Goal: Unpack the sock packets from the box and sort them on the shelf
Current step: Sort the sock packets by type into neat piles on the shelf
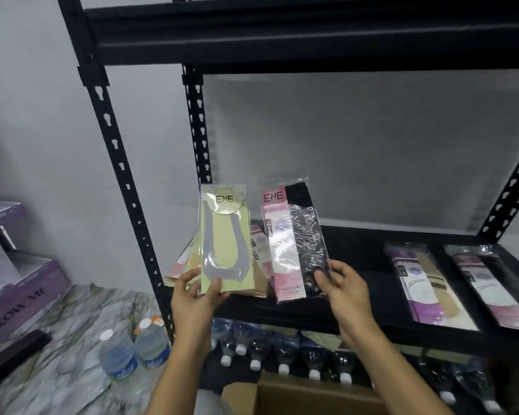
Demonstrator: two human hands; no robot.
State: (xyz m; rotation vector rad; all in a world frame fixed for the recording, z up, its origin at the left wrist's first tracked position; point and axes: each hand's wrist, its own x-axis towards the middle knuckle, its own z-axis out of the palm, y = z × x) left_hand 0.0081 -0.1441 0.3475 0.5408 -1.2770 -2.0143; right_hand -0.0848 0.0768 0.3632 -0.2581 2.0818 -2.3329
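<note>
Holding one sock packet in each hand, a person stands at a black metal shelf (357,265) with both packets raised upright, side by side and a little apart, over its left end. The left hand (197,296) pinches the bottom edge of a pale yellow packet (225,235) that shows a grey sock and a round ENE label at the top; the thumb lies on the front and the fingers are tucked behind. The right hand (346,290) pinches the lower right corner of a pink and black packet (294,244) in the same way, thumb in front, and this packet leans slightly left. Behind and below the two held packets, a loose pile of packets (261,259) lies flat on the left part of the shelf board. Well to the right on the same board lie two more, just beside each other: a packet with a beige sock (426,283) and, further right, a darker packet (492,292). An open cardboard box (243,393) sits near the person at the bottom, between the forearms; what is inside cannot be made out. Under the shelf board a row of capped bottles (282,351) lies with caps pointing near. Two water bottles (119,357) stand on the marbled floor to the left, and a purple box (21,295) sits at the far left.
</note>
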